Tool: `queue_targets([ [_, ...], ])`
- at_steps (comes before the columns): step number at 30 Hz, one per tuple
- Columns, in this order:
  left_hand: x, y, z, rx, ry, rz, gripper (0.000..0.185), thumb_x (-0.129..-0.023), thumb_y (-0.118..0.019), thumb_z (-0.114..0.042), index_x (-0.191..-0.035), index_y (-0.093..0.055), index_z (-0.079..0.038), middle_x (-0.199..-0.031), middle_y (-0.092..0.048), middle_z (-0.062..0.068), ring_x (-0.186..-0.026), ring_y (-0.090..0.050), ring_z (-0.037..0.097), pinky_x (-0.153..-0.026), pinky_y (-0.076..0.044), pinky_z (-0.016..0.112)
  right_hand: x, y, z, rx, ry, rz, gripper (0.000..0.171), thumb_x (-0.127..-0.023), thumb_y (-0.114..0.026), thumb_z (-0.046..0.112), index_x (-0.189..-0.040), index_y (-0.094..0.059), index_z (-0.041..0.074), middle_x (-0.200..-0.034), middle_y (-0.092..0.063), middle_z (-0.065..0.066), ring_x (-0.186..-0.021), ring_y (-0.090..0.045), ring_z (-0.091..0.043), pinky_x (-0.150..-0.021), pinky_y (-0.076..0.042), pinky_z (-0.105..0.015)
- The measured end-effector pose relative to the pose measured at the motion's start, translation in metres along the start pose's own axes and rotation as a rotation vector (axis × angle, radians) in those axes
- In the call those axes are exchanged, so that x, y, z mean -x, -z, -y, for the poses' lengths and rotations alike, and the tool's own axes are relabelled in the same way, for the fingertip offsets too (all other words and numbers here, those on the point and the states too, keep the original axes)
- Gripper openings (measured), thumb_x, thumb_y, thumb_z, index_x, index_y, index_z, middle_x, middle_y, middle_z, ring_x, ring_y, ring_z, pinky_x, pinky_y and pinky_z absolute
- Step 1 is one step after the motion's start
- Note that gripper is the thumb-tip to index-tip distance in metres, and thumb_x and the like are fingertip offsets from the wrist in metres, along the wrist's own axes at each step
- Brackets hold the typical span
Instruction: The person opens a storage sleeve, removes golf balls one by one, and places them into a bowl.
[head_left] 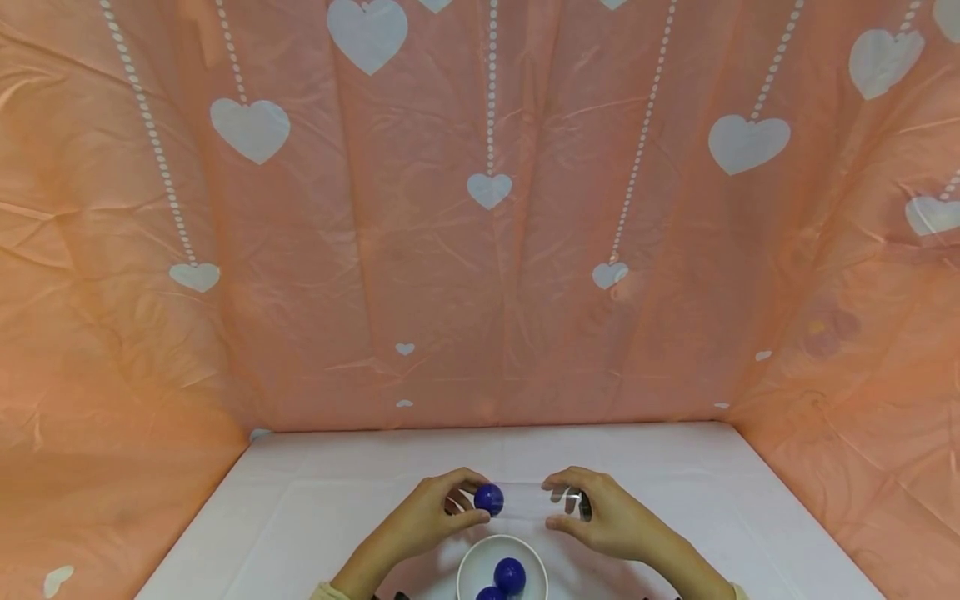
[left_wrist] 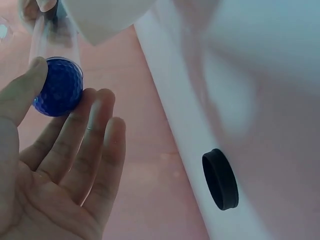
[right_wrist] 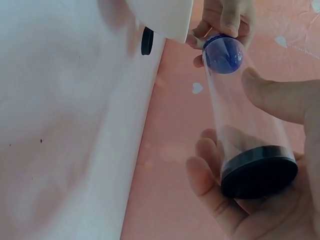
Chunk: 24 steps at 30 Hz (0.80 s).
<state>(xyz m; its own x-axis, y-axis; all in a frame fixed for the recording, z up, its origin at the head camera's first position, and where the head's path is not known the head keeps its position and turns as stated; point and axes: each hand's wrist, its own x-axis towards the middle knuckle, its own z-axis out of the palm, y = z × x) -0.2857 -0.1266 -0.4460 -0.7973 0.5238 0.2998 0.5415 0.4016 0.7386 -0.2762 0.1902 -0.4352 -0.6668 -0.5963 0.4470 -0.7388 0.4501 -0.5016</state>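
A blue golf ball (head_left: 489, 500) with a dimpled surface sits at the left end of a clear tube (head_left: 525, 501), partly inside its mouth in the right wrist view. My left hand (head_left: 437, 515) pinches the ball between thumb and fingers. The tube lies sideways above the table, and my right hand (head_left: 604, 518) grips it near its other end. A black cap (right_wrist: 260, 172) closes that end, against the right palm. Below the hands in the head view, a white bowl (head_left: 467, 563) holds more blue balls (head_left: 510, 576).
A loose black cap (left_wrist: 220, 179) shows on the white tabletop (head_left: 315, 500) in the left wrist view. Behind the table hangs a pink-orange curtain (head_left: 450, 292) with white hearts, and it also lines both sides.
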Motion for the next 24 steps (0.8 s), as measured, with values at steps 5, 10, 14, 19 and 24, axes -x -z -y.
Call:
queue_targets([
  [5,0.001,0.004,-0.002,0.009,0.009,0.000,0.032,-0.096,-0.084,-0.027,-0.124,-0.073,-0.016,-0.104,-0.076,-0.004,-0.085,-0.070,0.006,-0.077,-0.060,0.024,0.000,0.000,-0.003,0.047,0.000,-0.017,0.035,-0.097,-0.083,0.031,-0.125,-0.072,0.013,-0.109,-0.073,0.007,-0.094,-0.065,-0.003,-0.080,-0.060,-0.031],
  [10,0.003,0.011,-0.002,0.004,0.014,0.023,0.033,-0.096,-0.085,-0.028,-0.124,-0.072,-0.016,-0.105,-0.076,-0.005,-0.087,-0.070,0.007,-0.079,-0.061,0.025,0.000,0.002,-0.002,0.060,-0.019,-0.021,0.036,-0.097,-0.083,0.034,-0.125,-0.073,0.014,-0.113,-0.074,0.006,-0.098,-0.069,-0.010,-0.086,-0.061,-0.035],
  [14,0.005,0.015,-0.001,-0.015,0.026,0.055,0.034,-0.095,-0.086,-0.032,-0.124,-0.073,-0.019,-0.104,-0.075,-0.009,-0.088,-0.069,0.005,-0.080,-0.061,0.024,0.000,0.002,-0.002,0.058,-0.034,-0.019,0.036,-0.097,-0.082,0.034,-0.125,-0.073,0.014,-0.114,-0.075,0.006,-0.100,-0.071,-0.017,-0.087,-0.060,-0.034],
  [19,0.006,0.020,-0.002,-0.013,0.037,0.102,0.034,-0.093,-0.088,-0.029,-0.122,-0.073,-0.019,-0.106,-0.074,-0.010,-0.089,-0.068,0.003,-0.080,-0.059,0.024,0.000,0.003,-0.003,0.053,-0.060,-0.017,0.038,-0.097,-0.083,0.035,-0.125,-0.073,0.013,-0.115,-0.075,0.004,-0.100,-0.071,-0.015,-0.086,-0.060,-0.032],
  [24,0.007,0.023,-0.002,-0.006,0.050,0.142,0.032,-0.093,-0.088,-0.029,-0.121,-0.074,-0.022,-0.105,-0.073,-0.012,-0.088,-0.068,0.004,-0.080,-0.059,0.024,0.000,0.004,-0.003,0.048,-0.075,-0.014,0.039,-0.097,-0.082,0.035,-0.126,-0.073,0.010,-0.115,-0.075,0.000,-0.101,-0.071,-0.016,-0.087,-0.060,-0.032],
])
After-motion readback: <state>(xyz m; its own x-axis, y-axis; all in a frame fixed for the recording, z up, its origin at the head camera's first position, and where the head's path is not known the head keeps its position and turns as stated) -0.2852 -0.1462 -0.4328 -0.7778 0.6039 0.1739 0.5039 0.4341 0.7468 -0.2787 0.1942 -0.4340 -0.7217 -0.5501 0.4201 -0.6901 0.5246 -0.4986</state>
